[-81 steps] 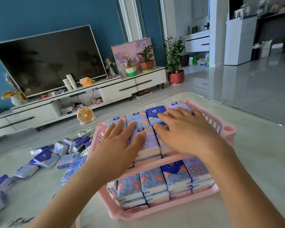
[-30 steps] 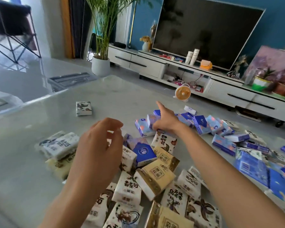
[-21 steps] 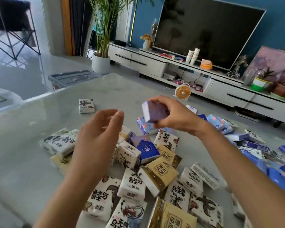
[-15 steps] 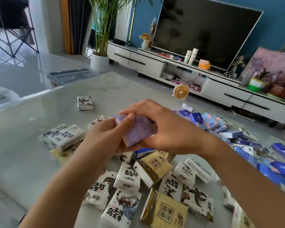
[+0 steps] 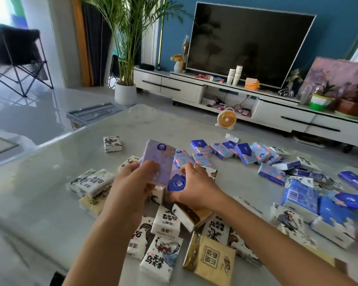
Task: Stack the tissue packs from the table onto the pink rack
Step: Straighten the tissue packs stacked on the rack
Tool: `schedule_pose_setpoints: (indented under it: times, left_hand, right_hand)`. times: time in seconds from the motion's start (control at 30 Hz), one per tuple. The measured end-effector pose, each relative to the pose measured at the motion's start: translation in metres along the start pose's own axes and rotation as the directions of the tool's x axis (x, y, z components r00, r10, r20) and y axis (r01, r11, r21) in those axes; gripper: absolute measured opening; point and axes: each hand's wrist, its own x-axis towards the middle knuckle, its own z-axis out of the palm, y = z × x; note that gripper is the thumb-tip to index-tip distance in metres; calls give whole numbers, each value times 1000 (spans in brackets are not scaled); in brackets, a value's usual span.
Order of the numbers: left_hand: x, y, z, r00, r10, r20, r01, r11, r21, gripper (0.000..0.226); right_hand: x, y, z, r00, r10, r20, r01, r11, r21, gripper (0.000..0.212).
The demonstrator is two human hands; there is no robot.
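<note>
My left hand holds a lilac tissue pack upright above the table, thumb on its front. My right hand is closed around a blue tissue pack right beside and slightly under the lilac one. Under both hands lie several white packs with black lettering and a gold pack. More blue packs are scattered to the right. The pink rack is out of view.
The grey glossy table carries a lone white pack at the far left. Beyond its far edge stand a small orange fan, a white TV cabinet and a potted palm.
The view swung from the pink rack to the loose packs. My right hand picked a lilac pack from the pile and passed it to my left hand, then closed on a blue pack.
</note>
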Motion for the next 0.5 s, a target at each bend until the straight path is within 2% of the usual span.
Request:
schedule_pose_setpoints:
  times: [0.13,0.2,0.27,0.37,0.43,0.5]
  left_hand:
    - [6,-1,-6,1000,-19,-19,19,999,36,28]
    - [7,2,-10,1000,-15,7,15,999,30,29]
    - [2,4,-11,998,24,54,-27,998,52,33]
    - [-16,-3,-4,985,4,173,-20,996,91,35]
    - [-31,-14,3,972,-36,231,15,996,90,30]
    - [-45,-24,12,959,-75,272,52,994,92,22]
  right_hand:
    - [-7,1,-14,991,8,-134,3,996,89,72]
    - [-19,10,-32,986,23,-166,32,945,324,67]
    - [-41,25,-53,989,16,-146,79,782,619,63]
    - [-86,53,-78,995,-13,-96,93,401,911,64]
    - [-113,71,-86,998,-24,-54,57,157,986,66]
    - [-135,86,-91,1000,1,-12,12,-19,1000,67]
